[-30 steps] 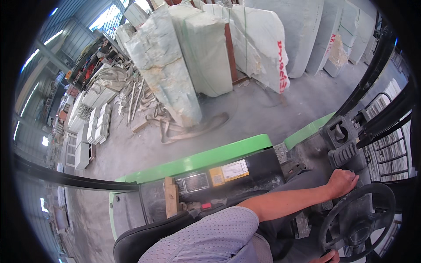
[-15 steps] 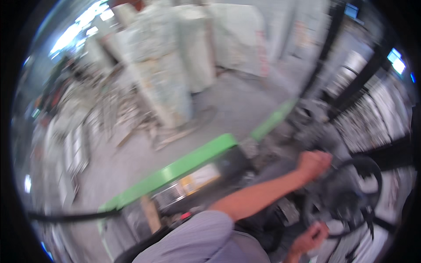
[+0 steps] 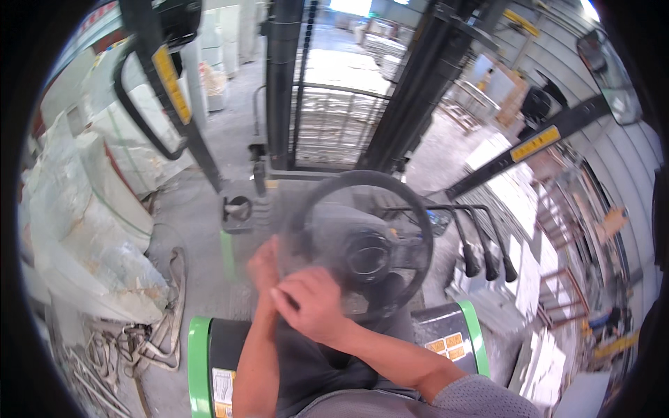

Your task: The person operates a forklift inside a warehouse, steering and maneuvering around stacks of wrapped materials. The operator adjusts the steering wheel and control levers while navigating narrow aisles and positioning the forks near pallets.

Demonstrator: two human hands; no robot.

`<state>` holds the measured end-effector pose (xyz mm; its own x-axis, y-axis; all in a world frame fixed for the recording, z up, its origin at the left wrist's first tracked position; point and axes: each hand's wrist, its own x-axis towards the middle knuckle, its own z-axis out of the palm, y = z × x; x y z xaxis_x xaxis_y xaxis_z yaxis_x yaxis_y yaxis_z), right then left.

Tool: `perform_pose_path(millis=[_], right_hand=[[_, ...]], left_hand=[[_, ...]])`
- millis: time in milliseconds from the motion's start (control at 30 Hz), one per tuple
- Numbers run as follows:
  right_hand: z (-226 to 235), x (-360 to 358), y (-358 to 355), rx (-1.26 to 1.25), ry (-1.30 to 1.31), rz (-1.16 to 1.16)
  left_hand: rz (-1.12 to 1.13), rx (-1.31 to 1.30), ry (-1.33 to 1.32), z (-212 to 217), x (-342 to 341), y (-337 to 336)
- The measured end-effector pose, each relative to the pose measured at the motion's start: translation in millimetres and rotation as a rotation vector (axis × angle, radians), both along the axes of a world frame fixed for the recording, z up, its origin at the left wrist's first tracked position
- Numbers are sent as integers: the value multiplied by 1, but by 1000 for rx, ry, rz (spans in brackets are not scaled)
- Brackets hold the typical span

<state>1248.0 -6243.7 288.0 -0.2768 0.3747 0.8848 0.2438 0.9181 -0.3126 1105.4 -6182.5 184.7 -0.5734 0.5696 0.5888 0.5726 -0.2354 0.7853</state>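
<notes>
both hands on the forklift steering wheel [image 3: 362, 244]
left hand [image 3: 263, 263] and right hand [image 3: 312, 301] clench its lower-left rim.

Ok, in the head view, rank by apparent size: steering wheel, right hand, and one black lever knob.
1. Steering wheel, clearly largest.
2. Right hand, though it sits nearer the camera, which inflates it.
3. Black lever knob, smallest by far.
</notes>
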Motion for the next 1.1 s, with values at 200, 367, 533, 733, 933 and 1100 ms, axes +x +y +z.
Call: perform_pose_path(millis=[200,367,533,733,933,1100], right_hand=[[37,95,-168,2,16,-45],[15,142,-324,-41,-71,-59],[4,207,-489,-133,-74,8],[-72,297,-757,-222,-122,-32],[-171,339,-1029,-240,-156,-41],[-205,383,-1195,-282,-145,-60]], left_hand=[[-211,-47,-156,-22,104,-190],[-247,17,-334,-36,159,-325],[308,9,170,13,239,-481],[294,-82,-8,-43,322,-763],[305,-99,-10,-146,363,-1035],[296,-127,-6,-175,404,-1195]])
